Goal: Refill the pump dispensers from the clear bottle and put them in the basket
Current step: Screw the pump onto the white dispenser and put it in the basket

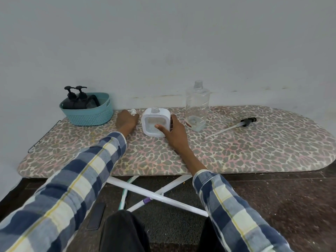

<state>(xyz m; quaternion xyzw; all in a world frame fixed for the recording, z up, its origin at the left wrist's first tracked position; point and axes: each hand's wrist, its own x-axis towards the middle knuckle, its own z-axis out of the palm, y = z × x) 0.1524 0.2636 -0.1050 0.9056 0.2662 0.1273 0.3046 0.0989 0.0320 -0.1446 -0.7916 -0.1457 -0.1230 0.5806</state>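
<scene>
White square dispenser [156,122], upright and uncapped, gripped by the right hand [172,131] with thumb on its face; white pump cap [133,111] at the left hand's [126,120] curled fingertips, grasp unclear.

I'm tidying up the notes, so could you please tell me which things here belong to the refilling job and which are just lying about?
Job: white dispenser, white pump, clear bottle, basket, black dispensers.
Lying about: black pump with tube, dark flat thing on the floor.
</scene>
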